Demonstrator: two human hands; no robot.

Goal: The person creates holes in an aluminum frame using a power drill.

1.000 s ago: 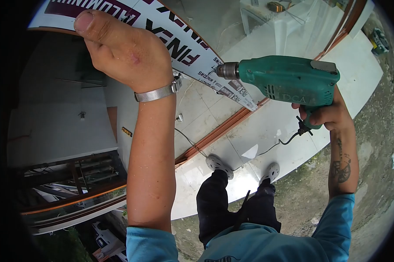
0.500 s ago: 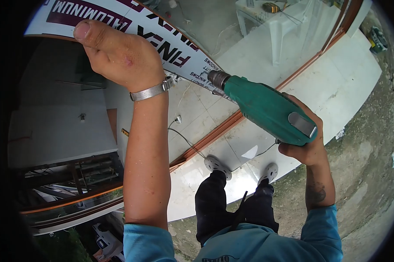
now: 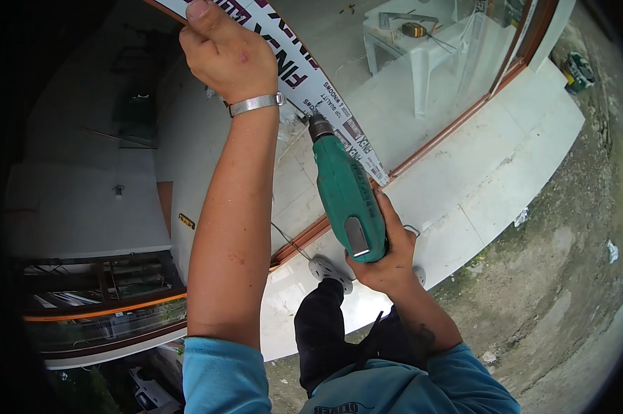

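Observation:
My left hand [image 3: 232,58] is closed at the edge of an aluminum frame profile [image 3: 318,93], its thumb up along the side and its other fingers curled partly out of sight. White film printed with brand lettering covers the profile. Around the left wrist sits a metal watch band [image 3: 256,105]. In my right hand [image 3: 393,255] is a green power drill [image 3: 346,196], gripped by its handle. The dark drill chuck [image 3: 319,127] points up toward the profile and overlaps its left edge in this view.
A white plastic stool [image 3: 422,58] beyond the glass carries a yellow-and-black screwdriver [image 3: 413,29] and other tools. A brown door track [image 3: 456,131] crosses the tiled floor [image 3: 477,165]. A cord [image 3: 290,241] runs near my shoe [image 3: 331,274]. Rough concrete lies at right.
The drill has swung left and turned more upright, its chuck shifting from the profile's right edge toward its left edge. My left hand appears higher and farther right as the view shifts.

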